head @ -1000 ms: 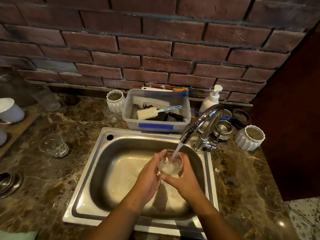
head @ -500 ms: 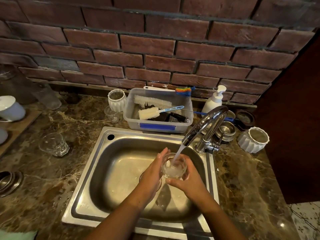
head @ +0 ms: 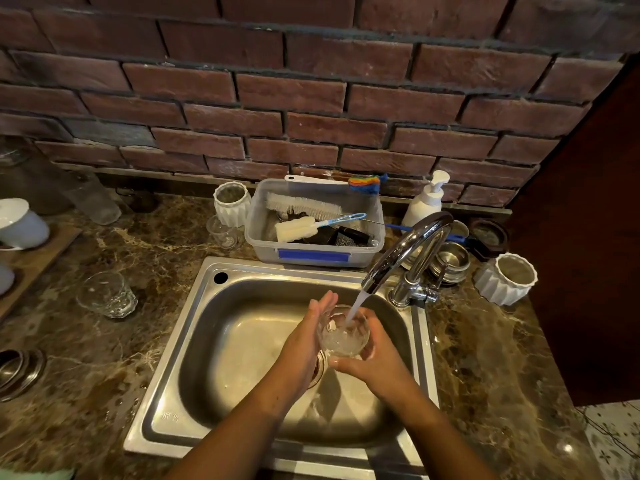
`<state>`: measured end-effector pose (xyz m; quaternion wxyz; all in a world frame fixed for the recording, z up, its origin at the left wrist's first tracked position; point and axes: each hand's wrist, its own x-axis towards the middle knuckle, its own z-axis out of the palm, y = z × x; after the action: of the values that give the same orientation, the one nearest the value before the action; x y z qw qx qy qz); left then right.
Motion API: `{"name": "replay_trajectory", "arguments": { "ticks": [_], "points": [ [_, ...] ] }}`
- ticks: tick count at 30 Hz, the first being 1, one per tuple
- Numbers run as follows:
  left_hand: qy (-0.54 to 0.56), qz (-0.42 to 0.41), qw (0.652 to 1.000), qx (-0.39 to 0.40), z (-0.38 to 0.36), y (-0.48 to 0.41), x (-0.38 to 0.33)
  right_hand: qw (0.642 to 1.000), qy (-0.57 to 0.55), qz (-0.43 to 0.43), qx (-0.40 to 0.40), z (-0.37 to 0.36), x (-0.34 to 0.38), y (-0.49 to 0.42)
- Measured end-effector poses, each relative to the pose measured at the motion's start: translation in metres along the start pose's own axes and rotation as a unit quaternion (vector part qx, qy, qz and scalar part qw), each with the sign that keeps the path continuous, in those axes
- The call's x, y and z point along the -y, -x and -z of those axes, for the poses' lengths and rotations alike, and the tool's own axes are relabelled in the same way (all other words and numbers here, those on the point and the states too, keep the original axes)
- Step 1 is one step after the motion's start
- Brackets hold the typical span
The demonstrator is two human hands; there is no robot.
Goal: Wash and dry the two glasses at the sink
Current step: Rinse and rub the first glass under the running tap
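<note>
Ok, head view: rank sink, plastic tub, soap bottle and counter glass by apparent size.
Sink, then plastic tub. Soap bottle and counter glass look alike, and the glass sits nearer the camera, so they stay unranked.

Dark red brick wall [head: 311, 98] with grey mortar behind a brown veined marble table [head: 502, 375], dark wooden panel [head: 595, 237] closing the right side, pale patterned floor tiles [head: 616, 441] bottom right, dim warm light.
</note>
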<state>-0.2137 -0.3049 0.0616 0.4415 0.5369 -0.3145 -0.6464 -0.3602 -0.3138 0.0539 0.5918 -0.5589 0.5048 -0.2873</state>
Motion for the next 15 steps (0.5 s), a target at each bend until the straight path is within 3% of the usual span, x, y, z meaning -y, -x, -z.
{"name": "replay_trajectory", "arguments": {
  "ticks": [15],
  "points": [
    [0.017, 0.016, 1.000, -0.017, -0.0026, -0.0026, -0.0011, 1.000, -0.003, 0.009, -0.008, -0.0016, -0.0089, -0.0067]
  ]
}}
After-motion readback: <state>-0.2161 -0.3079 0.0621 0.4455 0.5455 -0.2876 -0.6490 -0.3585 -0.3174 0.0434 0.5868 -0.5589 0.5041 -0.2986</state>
